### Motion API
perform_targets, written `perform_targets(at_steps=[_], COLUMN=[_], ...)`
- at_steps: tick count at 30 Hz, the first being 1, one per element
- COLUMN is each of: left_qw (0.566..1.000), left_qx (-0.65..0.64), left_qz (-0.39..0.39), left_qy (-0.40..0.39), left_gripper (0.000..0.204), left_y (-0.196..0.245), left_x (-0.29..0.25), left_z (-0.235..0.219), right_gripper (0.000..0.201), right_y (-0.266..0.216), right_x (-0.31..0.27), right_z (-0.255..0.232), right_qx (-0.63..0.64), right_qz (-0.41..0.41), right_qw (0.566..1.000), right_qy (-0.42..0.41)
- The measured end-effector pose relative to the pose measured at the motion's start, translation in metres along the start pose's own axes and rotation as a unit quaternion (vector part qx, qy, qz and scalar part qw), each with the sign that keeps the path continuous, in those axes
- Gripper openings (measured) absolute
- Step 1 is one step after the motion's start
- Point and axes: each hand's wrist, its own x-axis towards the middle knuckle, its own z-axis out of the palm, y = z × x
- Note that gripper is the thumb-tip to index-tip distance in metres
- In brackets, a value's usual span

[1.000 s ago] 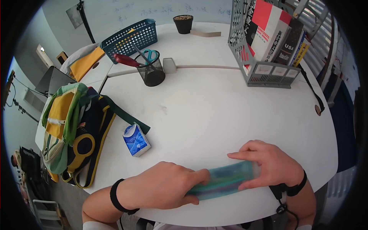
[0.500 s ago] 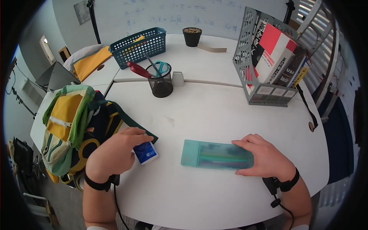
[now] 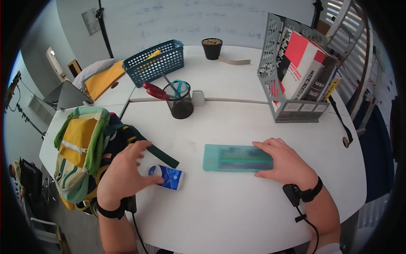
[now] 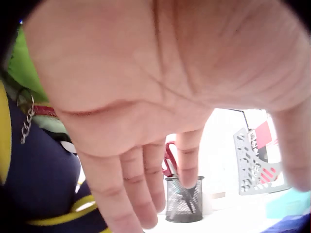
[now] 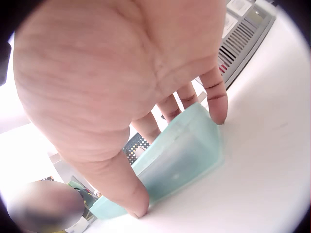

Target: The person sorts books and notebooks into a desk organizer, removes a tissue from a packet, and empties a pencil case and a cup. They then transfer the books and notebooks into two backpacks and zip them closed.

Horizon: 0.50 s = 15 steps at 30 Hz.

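The teal translucent case (image 3: 237, 158) lies flat on the table, with dim long shapes inside. My right hand (image 3: 292, 165) grips its right end, thumb on the near edge and fingers on the far edge; the right wrist view shows this hand (image 5: 112, 82) spanning the case (image 5: 187, 150). My left hand (image 3: 120, 180) is beside the blue and white pack (image 3: 173, 178), fingers spread and thumb over its left part; whether it touches is unclear. In the left wrist view the left hand's palm (image 4: 141, 82) fills much of the picture, with the pack (image 4: 294, 224) at the lower right corner.
A green and yellow backpack (image 3: 80, 148) stands at the left, its dark strap (image 3: 163, 155) reaching toward the pack. Farther back are a mesh pen holder (image 3: 181, 106), a teal basket (image 3: 156, 65), a black pot (image 3: 212, 50) and a grey book rack (image 3: 296, 116).
My left hand has left the case and moved to the blue pack, which has turned and shifted right. The case has gone from tilted to flat, still in my right hand. The head view has shifted.
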Motion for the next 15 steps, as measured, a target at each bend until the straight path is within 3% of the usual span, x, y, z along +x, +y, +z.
perform_targets(at_steps=[2, 3, 6, 11, 14, 15], left_qw=[0.979, 0.987, 0.980, 0.988, 0.969, 0.984], left_qx=[0.024, 0.029, -0.004, 0.016, -0.009, -0.017], left_qz=[-0.202, -0.157, -0.198, -0.150, -0.246, -0.176], left_qy=[0.008, 0.023, -0.025, 0.041, -0.033, -0.024], left_gripper=[0.075, 0.070, 0.063, 0.055, 0.059, 0.061], left_y=[-0.003, -0.010, -0.005, -0.008, -0.021, -0.035], left_x=[0.004, 0.002, 0.004, 0.000, -0.004, -0.008], left_z=[0.000, 0.006, 0.010, 0.013, 0.011, 0.016], right_gripper=[0.078, 0.079, 0.081, 0.082, 0.081, 0.081], right_y=[0.001, 0.003, 0.005, 0.011, 0.010, 0.012], right_x=[0.000, -0.001, -0.003, -0.003, -0.002, -0.002], right_z=[0.001, 0.002, 0.005, 0.008, 0.004, 0.005], right_qx=[0.014, 0.031, 0.052, 0.051, 0.050, 0.053], right_qz=[0.017, 0.019, 0.020, 0.004, 0.016, 0.010], right_qw=[1.000, 0.999, 0.998, 0.998, 0.999, 0.998], right_qy=[0.000, 0.006, 0.016, 0.023, 0.011, 0.017])
